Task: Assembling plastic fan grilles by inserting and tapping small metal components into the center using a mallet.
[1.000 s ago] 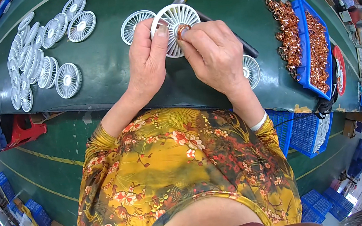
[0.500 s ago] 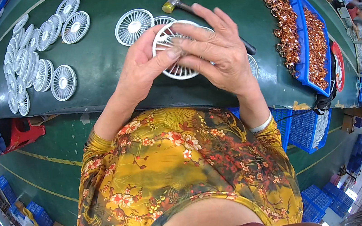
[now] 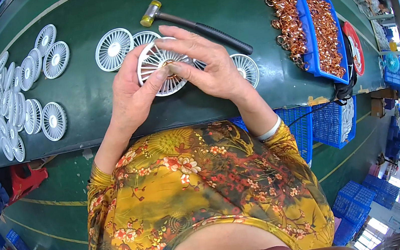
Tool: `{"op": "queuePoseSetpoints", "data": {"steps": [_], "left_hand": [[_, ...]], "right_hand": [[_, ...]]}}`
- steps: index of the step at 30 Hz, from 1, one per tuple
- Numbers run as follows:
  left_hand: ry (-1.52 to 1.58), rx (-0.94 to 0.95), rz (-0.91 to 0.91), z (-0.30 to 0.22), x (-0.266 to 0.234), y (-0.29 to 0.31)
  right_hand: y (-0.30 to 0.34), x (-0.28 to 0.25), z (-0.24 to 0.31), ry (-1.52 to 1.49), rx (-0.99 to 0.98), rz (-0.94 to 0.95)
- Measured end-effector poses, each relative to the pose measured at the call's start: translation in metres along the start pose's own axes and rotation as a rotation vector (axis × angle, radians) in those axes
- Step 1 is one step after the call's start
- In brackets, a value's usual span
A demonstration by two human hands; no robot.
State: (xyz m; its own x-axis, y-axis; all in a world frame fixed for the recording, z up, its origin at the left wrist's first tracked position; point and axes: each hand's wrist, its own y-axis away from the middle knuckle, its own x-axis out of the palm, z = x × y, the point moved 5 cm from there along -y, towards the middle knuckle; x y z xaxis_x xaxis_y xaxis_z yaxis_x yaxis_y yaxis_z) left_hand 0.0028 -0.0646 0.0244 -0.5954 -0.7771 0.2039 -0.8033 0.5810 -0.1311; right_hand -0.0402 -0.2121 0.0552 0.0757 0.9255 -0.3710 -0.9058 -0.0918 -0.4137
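A white spoked wheel is held over the near side of the table between my two hands. My left hand grips its left rim, with the thumb lying toward the hub. My right hand wraps over the far and right rim, its thumb tip meeting the left one at the centre. A copper-coloured ring shows at the hub under the thumbs, partly hidden. Beyond my hands lie another white wheel and a partly covered one. One more wheel rests beside my right wrist.
A mallet with yellow faces and a black grip lies beyond my right hand. Many white wheels are heaped at left. At right, copper-coloured rings are piled beside a blue bin full of them. A red round tray stands farther right.
The right hand's raised fingers have come down around the wheel's rim. Both thumbs now meet at the hub, where a copper-coloured ring shows. The whole view has shifted somewhat.
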Motion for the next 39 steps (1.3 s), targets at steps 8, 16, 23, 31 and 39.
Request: {"op": "queuePoseSetpoints", "data": {"steps": [8,16,23,31,39], "left_hand": [[0.243,-0.185,-0.085,0.012,0.004,-0.001],[0.284,-0.312,-0.095,0.017,0.007,0.003],[0.244,-0.295,0.133,0.013,0.01,0.007],[-0.193,0.089,0.109,0.002,0.012,0.004],[-0.551,0.283,0.136,-0.007,0.014,0.007]], "right_hand": [[0.005,0.001,0.01,0.489,-0.285,-0.096],[0.014,0.006,0.014,0.612,-0.184,-0.206],[0.014,-0.001,0.015,0.31,-0.321,0.0],[0.018,-0.006,-0.005,-0.135,0.002,-0.013],[0.026,-0.002,-0.02,-0.386,0.308,0.033]]}}
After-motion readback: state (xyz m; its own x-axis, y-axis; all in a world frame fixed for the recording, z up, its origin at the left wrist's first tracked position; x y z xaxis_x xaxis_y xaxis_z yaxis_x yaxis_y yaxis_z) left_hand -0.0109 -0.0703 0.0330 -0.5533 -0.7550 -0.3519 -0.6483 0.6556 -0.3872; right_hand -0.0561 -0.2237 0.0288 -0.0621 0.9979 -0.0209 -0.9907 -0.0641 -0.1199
